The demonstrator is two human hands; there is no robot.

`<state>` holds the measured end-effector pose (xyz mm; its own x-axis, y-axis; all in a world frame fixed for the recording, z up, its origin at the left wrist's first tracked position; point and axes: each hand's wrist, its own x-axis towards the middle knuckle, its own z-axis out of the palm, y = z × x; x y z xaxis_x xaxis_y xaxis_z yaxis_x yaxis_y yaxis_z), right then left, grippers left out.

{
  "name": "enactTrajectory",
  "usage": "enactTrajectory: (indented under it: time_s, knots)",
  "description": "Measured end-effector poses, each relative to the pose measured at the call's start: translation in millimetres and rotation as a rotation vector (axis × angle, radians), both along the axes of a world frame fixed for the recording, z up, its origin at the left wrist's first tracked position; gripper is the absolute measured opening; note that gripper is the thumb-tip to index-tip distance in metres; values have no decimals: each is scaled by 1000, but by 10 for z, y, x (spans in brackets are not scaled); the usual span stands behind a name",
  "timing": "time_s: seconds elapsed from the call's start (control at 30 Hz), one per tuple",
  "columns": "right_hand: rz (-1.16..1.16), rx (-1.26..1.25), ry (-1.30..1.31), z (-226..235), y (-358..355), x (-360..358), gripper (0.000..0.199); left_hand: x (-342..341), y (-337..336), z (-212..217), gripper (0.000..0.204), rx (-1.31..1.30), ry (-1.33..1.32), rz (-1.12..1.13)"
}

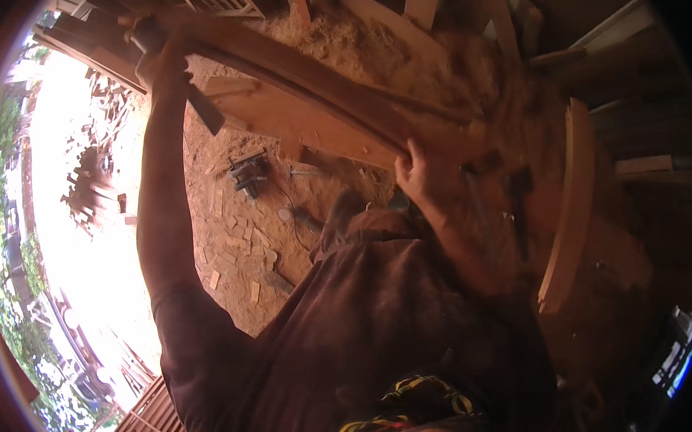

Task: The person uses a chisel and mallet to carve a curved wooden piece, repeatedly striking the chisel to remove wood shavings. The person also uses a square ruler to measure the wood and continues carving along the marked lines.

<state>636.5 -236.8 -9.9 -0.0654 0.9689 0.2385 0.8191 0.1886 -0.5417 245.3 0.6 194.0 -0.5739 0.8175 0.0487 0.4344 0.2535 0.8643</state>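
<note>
A long wooden board [300, 81] with a grooved edge runs slantwise from the upper left toward the middle. My right hand [414, 175] grips its near end, the thumb on top and the fingers curled at the edge. With the arm stretched far forward, my left hand [156, 55] is at the board's far end. It looks closed around a small greyish thing [146, 35], too dim to name; part of its fingers is hidden. Below the long board lies a wide, pale plank [286, 119]. A short dark flat piece [205, 111] hangs beside my left forearm.
A dark power tool [247, 174] with a cord lies on the sawdust-strewn floor, among small wood offcuts [242, 241]. A curved wooden piece [571, 204] stands at the right. Shavings [345, 48] and loose planks [425, 1] lie beyond the board. Bright outdoor ground [89, 245] opens at the left.
</note>
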Motion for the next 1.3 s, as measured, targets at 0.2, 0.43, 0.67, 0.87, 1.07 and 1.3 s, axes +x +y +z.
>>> enactTrajectory:
  time_s: [0.2,0.43,0.67,0.87,1.07,1.3]
  knots:
    - [108,-121,31,463,-433,250,53,-672,-293,-1484,72,-259,-12,65]
    - [11,-458,-113,495,-255,470,52,-410,-601,-2528,67,-315,-191,90]
    - [211,-258,-35,331,657,-12,55,-160,-1090,-1951,47,-254,-76,-100]
    - [157,98,165,216,397,261,59,389,-2023,-1929,33,-224,-61,-365]
    - [-330,-618,833,666,-538,1278,61,1964,-2498,-1240,33,-211,283,-1108]
    - [-130,-626,754,1725,-1031,1323,54,3361,-2476,-1136,44,-42,313,-1628]
